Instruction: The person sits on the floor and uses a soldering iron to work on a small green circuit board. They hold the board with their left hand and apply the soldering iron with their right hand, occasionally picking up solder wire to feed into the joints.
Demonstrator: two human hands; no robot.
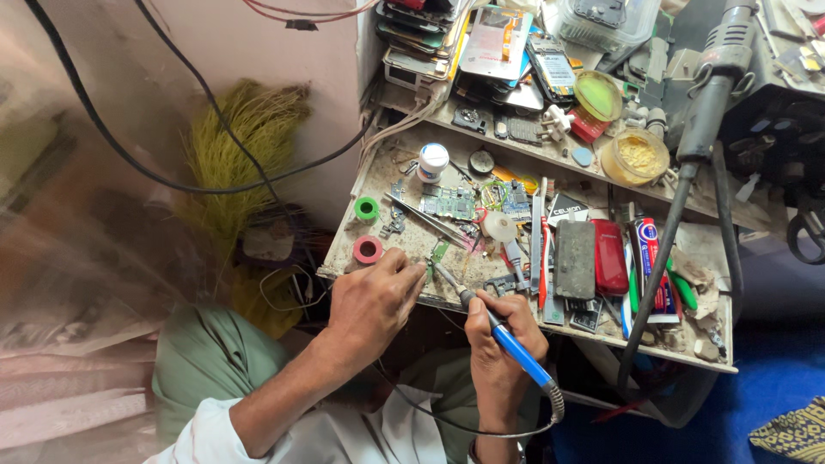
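My right hand (503, 339) grips a blue-handled soldering iron (498, 331), its metal tip pointing up-left toward a small green circuit board (439, 252) near the bench's front edge. My left hand (374, 296) rests on the bench edge with its fingertips on or right beside that small board; whether it pinches the board I cannot tell. A pair of tweezers (425, 219) lies diagonally just beyond the fingers. A larger green circuit board (447, 203) lies further back.
The cluttered wooden bench (361, 225) holds a red tape roll (368, 249), a green tape roll (367, 208), a dark phone (575, 259), a red phone (610, 256) and a white jar (433, 161). Stacked phones fill the shelf behind. A hot-air gun (718, 77) and hose hang right.
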